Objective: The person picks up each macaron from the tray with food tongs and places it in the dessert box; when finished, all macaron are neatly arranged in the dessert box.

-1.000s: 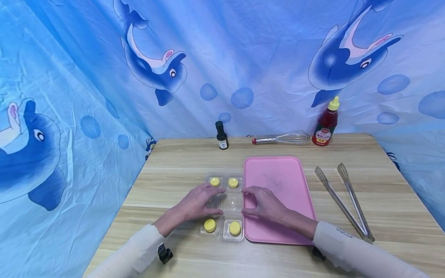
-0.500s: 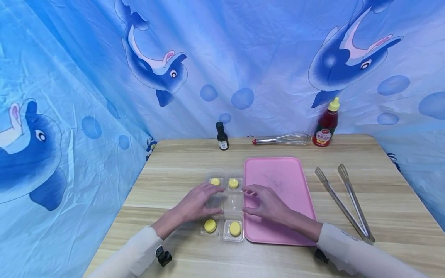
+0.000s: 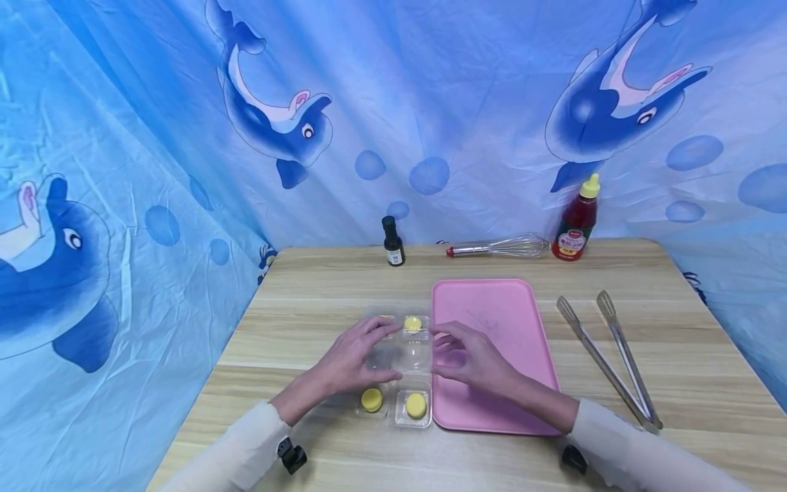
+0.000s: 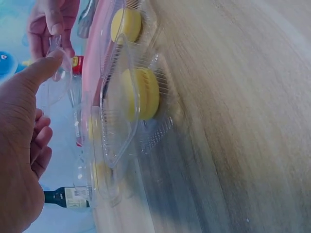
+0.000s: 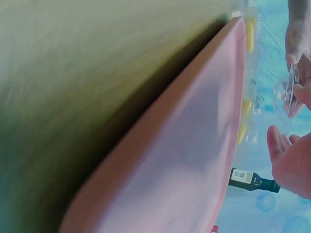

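In the head view my left hand (image 3: 353, 355) and right hand (image 3: 473, 355) face each other, with a clear plastic domed lid (image 3: 413, 354) held between them. The left wrist view shows the lid (image 4: 59, 87) raised off the table, the left thumb on its near edge. From the right wrist the lid (image 5: 282, 99) appears with both hands at its rim. Small clear hinged boxes stand below and around, each with a yellow macaron, such as the front-left macaron (image 3: 371, 400), front-right macaron (image 3: 416, 405) and back-right macaron (image 3: 413, 324). Left fingers mostly cover the back-left one.
A pink tray (image 3: 498, 314) lies right of the boxes, partly under the right forearm. Metal tongs (image 3: 615, 369) lie farther right. Along the back are a small dark bottle (image 3: 393, 242), a whisk (image 3: 504, 246) and a red sauce bottle (image 3: 574, 229), before a dolphin-print curtain (image 3: 430, 102).
Both hands have shifted slightly. The lid's far edge now overlaps the back-right macaron, and the left fingers now cover most of the back-left one.
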A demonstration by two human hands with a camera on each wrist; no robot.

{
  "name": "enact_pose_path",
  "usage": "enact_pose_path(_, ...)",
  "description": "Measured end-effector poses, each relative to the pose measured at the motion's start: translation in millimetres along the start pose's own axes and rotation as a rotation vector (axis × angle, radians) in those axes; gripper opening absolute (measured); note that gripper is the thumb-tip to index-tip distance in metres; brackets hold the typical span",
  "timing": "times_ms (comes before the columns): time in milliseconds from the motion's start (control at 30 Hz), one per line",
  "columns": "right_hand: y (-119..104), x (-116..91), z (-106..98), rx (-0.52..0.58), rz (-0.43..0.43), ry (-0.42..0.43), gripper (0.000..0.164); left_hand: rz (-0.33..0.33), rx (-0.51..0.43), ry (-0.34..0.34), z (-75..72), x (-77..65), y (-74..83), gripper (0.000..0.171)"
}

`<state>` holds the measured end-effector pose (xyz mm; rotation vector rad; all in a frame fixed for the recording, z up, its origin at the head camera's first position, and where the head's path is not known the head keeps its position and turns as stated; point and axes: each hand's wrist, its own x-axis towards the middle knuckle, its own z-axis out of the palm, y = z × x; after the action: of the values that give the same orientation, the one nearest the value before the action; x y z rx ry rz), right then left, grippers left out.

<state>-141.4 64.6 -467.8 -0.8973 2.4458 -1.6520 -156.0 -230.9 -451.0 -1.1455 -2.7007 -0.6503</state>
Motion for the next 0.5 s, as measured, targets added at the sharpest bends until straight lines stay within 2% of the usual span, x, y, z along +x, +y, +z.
enact_pose_path(133,0.8,0.4,0.6,0.236,0.068,-0.031,0.067,0.01,0.003,0.006,-1.4,-0.5,1.1,0.089)
enact_pose_path(233,-0.3,1.3,1.4,0.362,0.15,-0.03,0.064,0.023,0.019,0.007,-1.8,-1.0,1.7,0.093)
enact_pose_path(500,-8.4,6.3,5.4,0.402,0.375,0.05,0.054,0.057,0.033,0.018,-2.1,-2.2,3.3,0.093)
